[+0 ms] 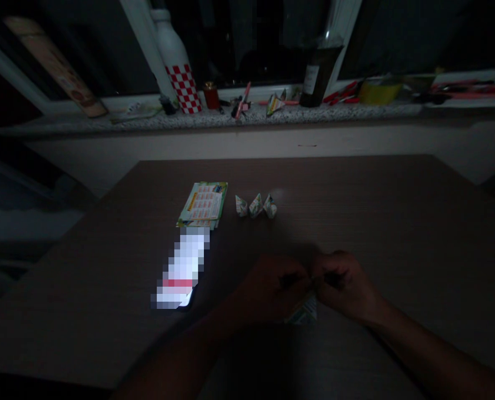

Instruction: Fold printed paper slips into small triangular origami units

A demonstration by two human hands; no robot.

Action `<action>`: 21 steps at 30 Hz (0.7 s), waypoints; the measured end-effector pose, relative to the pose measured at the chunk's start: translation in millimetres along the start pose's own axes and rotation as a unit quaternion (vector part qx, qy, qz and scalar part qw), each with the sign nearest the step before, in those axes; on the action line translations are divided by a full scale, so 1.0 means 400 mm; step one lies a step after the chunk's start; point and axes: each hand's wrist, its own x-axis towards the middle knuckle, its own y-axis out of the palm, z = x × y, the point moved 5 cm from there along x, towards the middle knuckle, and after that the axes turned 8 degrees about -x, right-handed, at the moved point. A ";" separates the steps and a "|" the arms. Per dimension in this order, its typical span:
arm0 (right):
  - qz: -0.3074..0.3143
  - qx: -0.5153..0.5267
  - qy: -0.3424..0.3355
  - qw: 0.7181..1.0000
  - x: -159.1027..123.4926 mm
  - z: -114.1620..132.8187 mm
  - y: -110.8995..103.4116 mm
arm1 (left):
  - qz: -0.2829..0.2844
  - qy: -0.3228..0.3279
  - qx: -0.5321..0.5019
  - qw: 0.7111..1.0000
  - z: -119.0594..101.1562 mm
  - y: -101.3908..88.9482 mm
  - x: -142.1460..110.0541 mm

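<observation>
Both hands meet low on the table, right of the middle, in dim light. A folded piece of printed paper shows beneath them, its upper part hidden by the fingers. My left hand is closed, thumb and fingers pinching the paper. My right hand is closed on the same paper, its fingertips touching those of the left. Farther back stand three small folded paper pieces, the left one, the middle one and the right one, in a row.
A stack of printed sheets lies left of the folded pieces. Nearer me is a lit phone, its screen blurred. Along the windowsill stand a checkered white bottle, a dark bottle, a small jar and a tilted tube.
</observation>
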 end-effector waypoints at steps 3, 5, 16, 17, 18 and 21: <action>-0.003 -0.023 -0.031 0.999 0.004 0.010 -0.004 | 0.019 0.001 0.012 1.000 -0.008 0.004 0.001; -0.005 -0.032 -0.038 0.999 0.005 0.012 -0.004 | 0.022 -0.002 0.018 1.000 -0.009 0.004 0.000; -0.031 0.034 0.064 0.997 -0.004 -0.008 0.006 | -0.046 -0.001 0.004 0.999 -0.004 -0.013 0.001; -0.026 0.039 0.069 0.997 -0.003 -0.010 0.008 | -0.048 -0.006 -0.002 0.999 -0.004 -0.015 0.000; -0.021 0.047 0.074 0.996 -0.002 -0.011 0.009 | -0.052 -0.011 -0.008 0.999 -0.005 -0.019 0.000; -0.008 0.092 0.074 0.993 0.003 -0.010 0.007 | -0.079 -0.031 -0.040 0.996 0.000 -0.032 -0.002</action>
